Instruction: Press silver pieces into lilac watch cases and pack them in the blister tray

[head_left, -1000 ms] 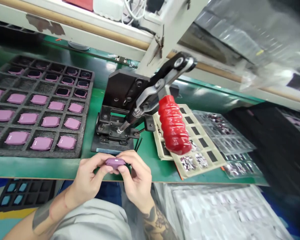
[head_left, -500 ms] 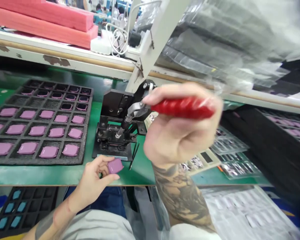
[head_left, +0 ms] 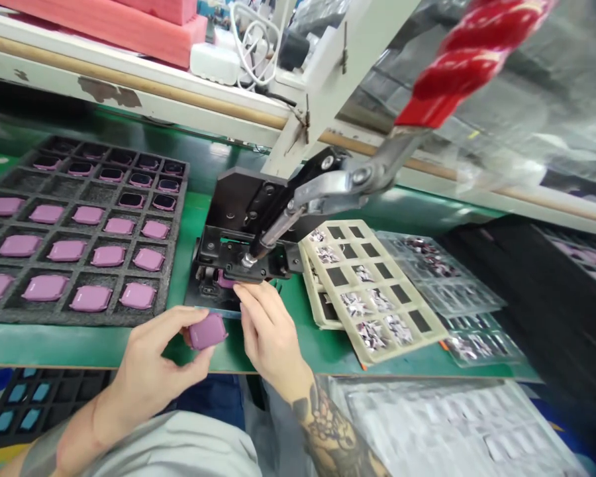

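Between the thumb and fingers of my left hand (head_left: 161, 361) is a purple watch case (head_left: 208, 331), held just in front of the press. My right hand (head_left: 271, 331) reaches under the raised head of the black toggle press (head_left: 248, 258). Its fingertips touch a second purple watch case (head_left: 225, 279), partly hidden in the fixture. Whether they grip it firmly is hard to see. The press's red lever handle (head_left: 471, 59) stands raised at the upper right, with no hand on it.
On the left lies a black foam tray (head_left: 171, 278) of purple watch cases. To the right are a cream compartment tray (head_left: 335, 285) of small shiny parts and clear plastic trays (head_left: 477, 305). A white post (head_left: 322, 86) rises behind the press. Pink foam blocks (head_left: 104, 30) sit on the shelf.
My right hand has let go of the red lever and come down to the fixture. The lever and press head have swung up. My left hand keeps its watch case, slightly further left.
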`<state>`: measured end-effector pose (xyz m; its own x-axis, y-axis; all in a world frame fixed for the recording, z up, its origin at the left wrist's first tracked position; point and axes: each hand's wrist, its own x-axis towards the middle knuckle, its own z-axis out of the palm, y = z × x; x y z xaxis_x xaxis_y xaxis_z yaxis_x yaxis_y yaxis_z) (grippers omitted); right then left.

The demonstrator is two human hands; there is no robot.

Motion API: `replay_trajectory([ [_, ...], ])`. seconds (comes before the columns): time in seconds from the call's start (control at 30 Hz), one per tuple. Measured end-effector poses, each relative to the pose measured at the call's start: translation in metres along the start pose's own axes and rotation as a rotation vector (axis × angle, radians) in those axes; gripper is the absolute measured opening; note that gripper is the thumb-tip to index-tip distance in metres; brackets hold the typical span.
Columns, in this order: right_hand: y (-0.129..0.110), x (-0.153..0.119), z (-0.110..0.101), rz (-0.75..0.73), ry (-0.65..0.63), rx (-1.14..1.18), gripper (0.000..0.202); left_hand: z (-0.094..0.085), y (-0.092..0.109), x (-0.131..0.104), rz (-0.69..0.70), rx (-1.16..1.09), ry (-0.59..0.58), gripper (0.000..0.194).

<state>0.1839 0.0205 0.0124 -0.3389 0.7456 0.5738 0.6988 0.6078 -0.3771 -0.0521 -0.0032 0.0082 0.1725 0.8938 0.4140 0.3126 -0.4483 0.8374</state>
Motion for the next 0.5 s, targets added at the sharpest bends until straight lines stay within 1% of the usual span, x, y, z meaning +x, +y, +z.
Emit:
replay_trajectory([
  [0.07,0.006,0.007,0.01,-0.001,-0.126,-0.098,0.054,-0.002,0.001,0.009,0.033,0.042,-0.017,0.036],
  [0.13,0.011,0.015,0.019,0.038,-0.238,-0.171,0.051,-0.002,0.003,0.016,0.064,0.08,-0.035,0.037],
  [0.17,0.013,0.019,0.022,0.067,-0.267,-0.186,0.049,-0.003,0.004,0.019,0.08,0.104,-0.041,0.037],
  [0.2,0.014,0.021,0.025,0.097,-0.268,-0.179,0.048,-0.003,0.005,0.02,0.096,0.134,-0.046,0.037],
  [0.27,0.014,0.022,0.027,0.163,-0.201,-0.111,0.044,-0.005,0.005,0.022,0.127,0.215,-0.049,0.036],
  [0.37,0.005,0.014,0.019,0.251,-0.054,0.065,0.037,-0.002,0.001,0.025,0.182,0.404,-0.031,0.041],
  [0.43,-0.003,0.003,0.01,0.3,0.029,0.156,0.039,0.004,-0.001,0.031,0.203,0.552,-0.043,0.041],
  [0.5,-0.011,-0.008,0.001,0.325,0.104,0.192,0.043,0.015,0.0,0.041,0.195,0.694,-0.114,0.035],
])
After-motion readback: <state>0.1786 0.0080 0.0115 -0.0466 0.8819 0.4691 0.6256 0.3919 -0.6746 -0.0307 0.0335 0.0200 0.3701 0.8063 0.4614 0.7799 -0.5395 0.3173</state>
